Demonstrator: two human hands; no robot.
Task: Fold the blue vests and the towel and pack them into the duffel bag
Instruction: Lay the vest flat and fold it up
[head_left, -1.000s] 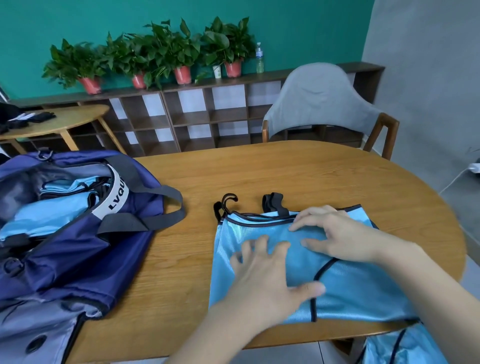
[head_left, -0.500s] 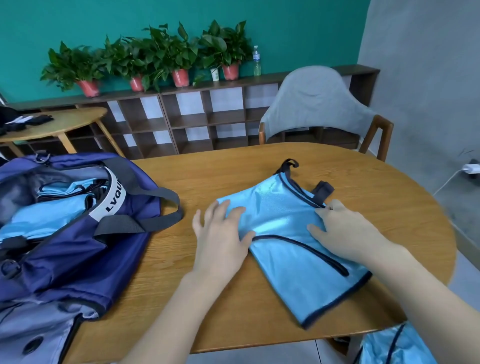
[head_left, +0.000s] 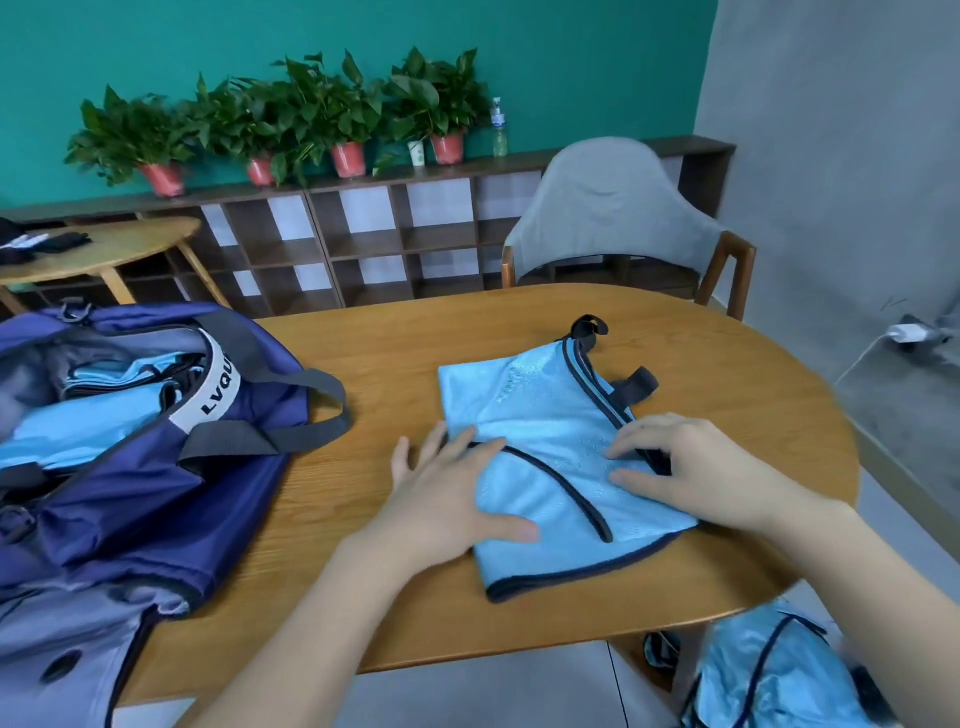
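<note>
Both hands lie flat, fingers straight — left hand (head_left: 457, 499) and right hand (head_left: 691, 467) press the folded vest (head_left: 545, 441) on the worktop (head_left: 395, 343), grasping nothing. Lifted carelessly toward the bag (head_left: 130, 467), the slippery fold could spring open.

One camera on the person's head looks forward and down, close over the table (head_left: 363, 353).
</note>
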